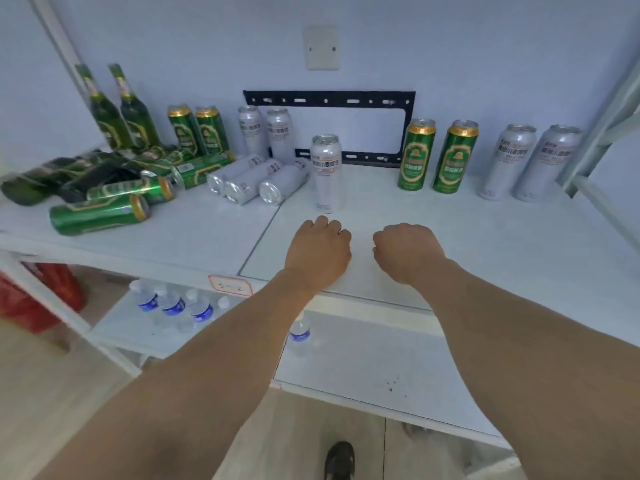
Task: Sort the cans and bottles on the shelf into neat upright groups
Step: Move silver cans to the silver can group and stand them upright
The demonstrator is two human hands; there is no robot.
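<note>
My left hand (318, 249) and my right hand (407, 251) rest as loose fists on the white shelf (485, 244), holding nothing. Just beyond my left hand a silver can (326, 173) stands upright, apart from the knuckles. Three silver cans (256, 180) lie on their sides to its left. Green cans (100, 213) and green bottles (52, 180) lie toppled at the far left. Upright at the back stand two green bottles (119, 109), two green cans (199, 129) and two silver cans (266, 131). On the right stand two green cans (436, 155) and two silver cans (530, 162).
A black metal bracket (329, 98) hangs on the wall behind the shelf. A slanted shelf post (602, 109) crosses the right edge. Water bottles (173, 304) stand on the lower shelf. A red container (31, 299) sits on the floor at the left.
</note>
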